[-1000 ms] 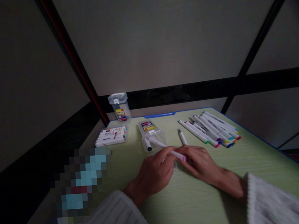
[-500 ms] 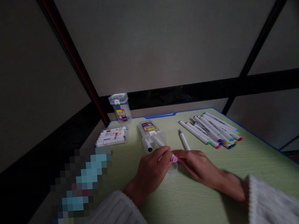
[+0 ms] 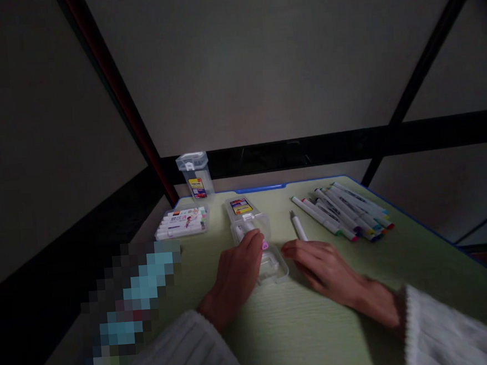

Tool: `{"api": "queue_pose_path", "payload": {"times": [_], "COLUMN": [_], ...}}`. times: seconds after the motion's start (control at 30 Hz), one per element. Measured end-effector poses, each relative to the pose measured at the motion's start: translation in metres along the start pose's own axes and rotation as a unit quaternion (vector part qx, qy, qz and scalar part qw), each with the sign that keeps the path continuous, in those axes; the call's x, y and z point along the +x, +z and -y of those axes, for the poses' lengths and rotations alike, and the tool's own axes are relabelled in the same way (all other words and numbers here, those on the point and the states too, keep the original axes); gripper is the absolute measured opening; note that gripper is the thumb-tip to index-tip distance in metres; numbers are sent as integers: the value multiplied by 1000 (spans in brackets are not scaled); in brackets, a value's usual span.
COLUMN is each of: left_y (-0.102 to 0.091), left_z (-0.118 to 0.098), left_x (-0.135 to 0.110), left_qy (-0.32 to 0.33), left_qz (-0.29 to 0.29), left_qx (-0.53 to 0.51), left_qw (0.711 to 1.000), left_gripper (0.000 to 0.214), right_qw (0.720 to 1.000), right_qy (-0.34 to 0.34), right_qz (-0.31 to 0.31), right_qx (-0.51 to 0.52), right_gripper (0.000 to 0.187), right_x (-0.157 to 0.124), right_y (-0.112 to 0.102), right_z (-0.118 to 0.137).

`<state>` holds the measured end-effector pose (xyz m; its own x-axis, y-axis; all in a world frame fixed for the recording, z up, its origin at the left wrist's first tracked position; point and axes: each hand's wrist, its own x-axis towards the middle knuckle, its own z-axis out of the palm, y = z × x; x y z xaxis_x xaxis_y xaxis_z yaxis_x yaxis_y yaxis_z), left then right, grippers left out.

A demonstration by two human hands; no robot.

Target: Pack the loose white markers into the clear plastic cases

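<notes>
My left hand [image 3: 238,274] is closed round a white marker with a pink cap [image 3: 264,245], whose far end sits in the mouth of a clear plastic marker case [image 3: 246,218] lying on its side. The case's open lid [image 3: 274,265] rests on the table between my hands. My right hand [image 3: 322,266] lies on the green table [image 3: 321,333] just right of the lid, fingers loosely bent and holding nothing. A single white marker [image 3: 299,227] lies just beyond its fingertips.
A row of several white markers with coloured caps [image 3: 345,211] lies at the back right. A flat clear box of markers [image 3: 182,222] and an upright clear case [image 3: 195,177] sit at the back left. A blurred patch covers the lower left.
My left hand has pushed the pink-capped marker forward into the clear case. My right hand has let go of it and drawn slightly right; the lid now shows between the hands.
</notes>
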<state>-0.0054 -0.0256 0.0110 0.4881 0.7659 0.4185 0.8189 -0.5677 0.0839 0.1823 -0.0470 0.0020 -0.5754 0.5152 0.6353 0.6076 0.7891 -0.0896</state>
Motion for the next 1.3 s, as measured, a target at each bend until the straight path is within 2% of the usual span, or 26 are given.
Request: {"api": "queue_pose_path", "payload": {"times": [0.13,0.33,0.6,0.8,1.0,1.13,1.3], "left_y": [-1,-3,-3,-4,-6,-7,-9], "left_z": [-1,-2,-2,-1,-1,-1,-3], "left_x": [2,5,6,7,7,7,7], "left_qy": [-37,-55,-63,-75,-68,-61,-63], "left_qz": [35,64,63,60,67,77,95], "left_qx": [14,22,43,46,37,35,43], "left_qw": [999,996,995,994,995,995,993], "left_gripper": [22,24,28,28,25,24,26], "right_qw": [999,986,978,947,906,885,875], "right_qy": [47,146,186,262,316,336,367], "right_qz": [-1,13,43,101,185,243,256], "right_qx": [-14,-78,-81,-156,-212,-211,-186], "right_gripper": [22,19,17,8,9,14,21], "right_x": [-1,1,2,3,5,5,4], "right_y": [2,4,3,-2,-7,-7,-3], "right_z": [-1,-9,-11,-17,-21,-21,-23]}}
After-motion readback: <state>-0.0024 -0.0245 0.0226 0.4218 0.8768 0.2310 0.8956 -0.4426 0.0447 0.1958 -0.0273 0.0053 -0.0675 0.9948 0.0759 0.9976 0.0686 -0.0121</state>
